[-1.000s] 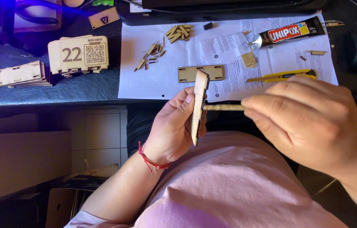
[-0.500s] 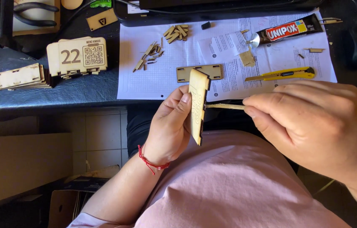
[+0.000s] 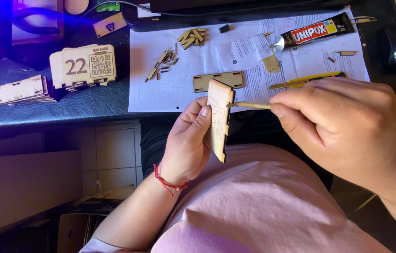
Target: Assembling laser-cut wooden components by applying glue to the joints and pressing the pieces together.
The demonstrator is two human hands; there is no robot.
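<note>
The left hand [image 3: 186, 140] has turned the flat wooden piece [image 3: 219, 119], gripped in its fingers above the lap, more face-up, while the right hand [image 3: 343, 126] still pinches the thin stick [image 3: 249, 106] against its top edge, so the dabbing goes on.

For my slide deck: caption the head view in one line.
Left hand holds a thin wooden panel while right hand touches a small stick to its edge.

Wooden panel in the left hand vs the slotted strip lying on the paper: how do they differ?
The wooden panel is held on edge in the left hand; the slotted strip lies flat on the paper sheet. The panel is broader, the strip narrow. A stick touches the panel; nothing touches the strip. Both are pale wood.
</note>
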